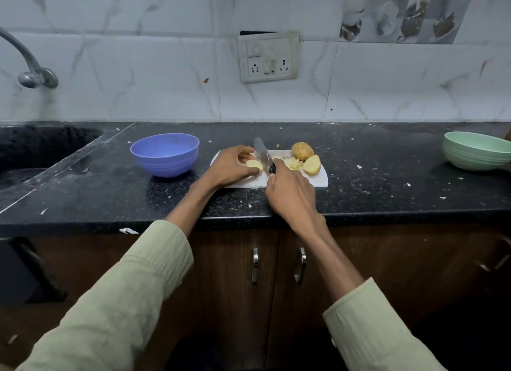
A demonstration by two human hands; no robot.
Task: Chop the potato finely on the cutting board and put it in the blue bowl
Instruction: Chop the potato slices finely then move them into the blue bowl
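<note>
Holding one knife (pixel 264 155) over three potato pieces (pixel 254 164), one blue bowl (pixel 165 154) nearby.

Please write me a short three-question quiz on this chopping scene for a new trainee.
1. True or false: the blue bowl already holds chopped potato.
2. Which hand grips the knife? A) left B) right
3. What does the left hand hold on the cutting board?

Key
1. False; it looks empty.
2. B, the right hand.
3. A potato piece, beside the blade.
</note>
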